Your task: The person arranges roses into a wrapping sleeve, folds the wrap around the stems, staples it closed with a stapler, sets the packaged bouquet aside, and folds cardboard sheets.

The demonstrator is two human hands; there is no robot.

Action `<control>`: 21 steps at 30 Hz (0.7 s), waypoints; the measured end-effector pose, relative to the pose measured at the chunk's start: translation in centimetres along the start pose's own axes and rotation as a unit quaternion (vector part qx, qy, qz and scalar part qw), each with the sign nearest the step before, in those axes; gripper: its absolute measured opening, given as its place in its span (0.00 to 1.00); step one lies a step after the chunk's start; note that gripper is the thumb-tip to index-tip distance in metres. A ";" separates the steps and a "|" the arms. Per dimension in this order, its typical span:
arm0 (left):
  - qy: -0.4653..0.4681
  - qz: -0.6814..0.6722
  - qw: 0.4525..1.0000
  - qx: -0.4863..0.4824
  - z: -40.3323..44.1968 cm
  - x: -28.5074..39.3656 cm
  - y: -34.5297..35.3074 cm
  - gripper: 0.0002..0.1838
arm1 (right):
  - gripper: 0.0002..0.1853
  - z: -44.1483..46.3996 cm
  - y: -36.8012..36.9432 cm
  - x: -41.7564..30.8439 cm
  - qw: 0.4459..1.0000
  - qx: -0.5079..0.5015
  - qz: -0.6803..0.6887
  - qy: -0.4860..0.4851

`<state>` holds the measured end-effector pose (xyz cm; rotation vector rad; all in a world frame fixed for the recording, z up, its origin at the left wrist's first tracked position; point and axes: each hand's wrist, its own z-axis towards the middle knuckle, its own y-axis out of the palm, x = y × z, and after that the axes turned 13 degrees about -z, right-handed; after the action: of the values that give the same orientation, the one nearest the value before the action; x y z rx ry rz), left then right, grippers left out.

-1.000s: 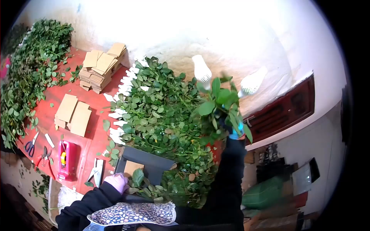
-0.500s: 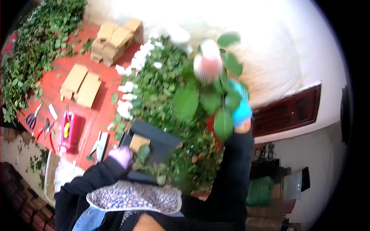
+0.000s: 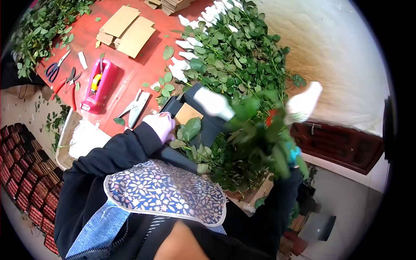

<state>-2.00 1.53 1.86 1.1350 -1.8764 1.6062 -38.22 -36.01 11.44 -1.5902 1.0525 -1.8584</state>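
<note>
My left hand [image 3: 161, 125], in a pale purple glove, is closed at the left edge of a black tray [image 3: 209, 130]; what it grips is hidden. A brown cardboard piece [image 3: 188, 113] lies in the tray beside leafy stems [image 3: 190, 130]. On the right, my right hand [image 3: 294, 155], with bright blue on it, is wrapped round rose stems [image 3: 264, 138], mostly behind their leaves. White sleeves cover the two flower heads, one [image 3: 214, 103] over the tray and the other [image 3: 304, 102] near the wall.
Many sleeved stems [image 3: 238, 56] lie piled on the red table [image 3: 143, 71]. Left of them are cardboard pieces [image 3: 125, 30], a pink tape dispenser [image 3: 99, 86], scissors [image 3: 56, 67], red-handled pruners [image 3: 69, 84] and a white-handled cutter [image 3: 138, 108]. A dark red door [image 3: 338, 145] stands at the right.
My right hand has come down and closer to my body with the stems, and one sleeved head now hangs over the tray. My left hand stays at the tray. The view has shifted.
</note>
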 end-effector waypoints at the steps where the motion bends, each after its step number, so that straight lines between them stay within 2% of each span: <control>1: 0.009 -0.009 1.000 0.002 0.1 0.1 0.0 0.16 | 0.18 1.6 -2.0 -2.7 0.932 -0.086 0.352 0.011; 2: 0.020 -0.019 1.000 0.003 0.2 0.2 0.0 0.16 | 0.20 3.1 -3.2 -4.8 0.847 -0.153 0.510 -0.016; 3: 0.020 -0.018 1.000 -0.002 0.2 0.1 0.2 0.16 | 0.23 4.6 -4.4 -7.0 0.732 -0.228 0.642 -0.020; 5: 0.030 -0.029 0.999 0.007 0.3 -0.3 0.7 0.15 | 0.27 8.9 -6.5 -10.2 0.719 -0.294 0.626 -0.061; 7: 0.017 -0.002 1.000 -0.023 0.5 -0.2 0.7 0.12 | 0.20 12.6 -10.5 -11.8 0.839 -0.156 0.472 -0.223; 8: 0.024 0.015 0.999 -0.034 0.7 -0.1 1.2 0.10 | 0.20 13.2 -10.3 -11.8 0.837 -0.156 0.475 -0.223; 9: 0.031 0.032 0.998 -0.045 0.8 -0.1 1.4 0.09 | 0.22 13.6 -10.0 -11.7 0.804 -0.211 0.526 -0.181; 10: 0.071 0.064 0.991 -0.092 0.6 0.2 0.7 0.10 | 0.22 14.1 -10.4 -11.4 0.784 -0.239 0.551 -0.158; 11: 0.117 0.042 0.989 -0.084 0.7 0.1 0.8 0.12 | 0.23 14.8 -11.0 -11.2 0.762 -0.265 0.575 -0.134; 12: 0.102 0.040 0.987 -0.119 1.0 0.4 0.9 0.13 | 0.22 15.5 -12.3 -10.1 0.753 -0.350 0.553 -0.069; 14: 0.093 0.043 0.982 -0.156 1.9 1.8 0.2 0.14 | 0.21 15.3 -12.5 -8.7 0.876 -0.251 0.389 -0.136; 15: 0.092 0.055 0.981 -0.162 2.3 2.2 0.1 0.13 | 0.21 15.1 -12.0 -8.2 0.877 -0.251 0.389 -0.130; 17: 0.095 0.070 0.978 -0.173 3.1 1.3 1.1 0.13 | 0.19 14.5 -11.0 -7.2 0.894 -0.099 0.370 -0.233; 19: 0.184 -0.018 0.980 -0.078 4.4 -2.1 4.4 0.13 | 0.15 10.8 -7.4 -6.1 0.784 -0.187 0.583 -0.102; 20: 0.143 -0.004 0.984 -0.110 4.0 -0.8 2.9 0.13 | 0.17 12.4 -8.9 -6.3 0.808 -0.222 0.520 -0.164; 21: 0.144 -0.001 0.983 -0.117 3.5 0.1 1.4 0.13 | 0.17 13.3 -11.1 -6.9 0.848 -0.254 0.434 -0.168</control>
<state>-2.49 -1.85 0.26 0.7599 -1.8115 1.4155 -22.52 -27.40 16.48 -1.2555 1.7851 -0.6955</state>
